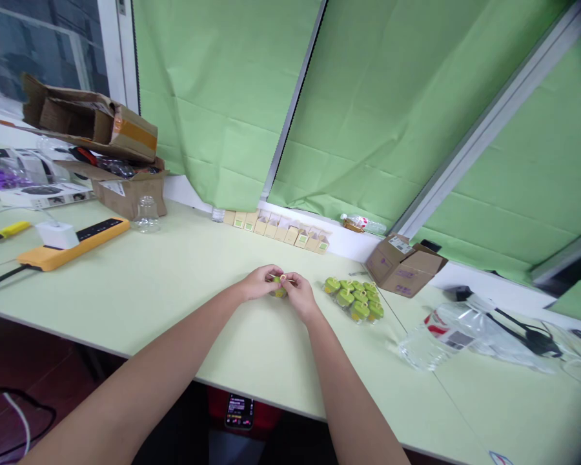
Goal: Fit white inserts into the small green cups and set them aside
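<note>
The desk (pixel 174 278) is smoothly finished. Plastic is seen in the green-topped containers (pixel 359 309), clear and glossy in the large water bottle (pixel 443 339), and smooth on the power strip (pixel 90 241). The purple-printed carton (pixel 392 270) is made of matt cardboard; creased, matt sheeting is seen in the window blinds (pixel 232 97).

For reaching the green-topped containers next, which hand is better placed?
Likely the right hand: the green-topped containers lie to its right, while the left hand is farther. Both hands are at a small green item.
</note>
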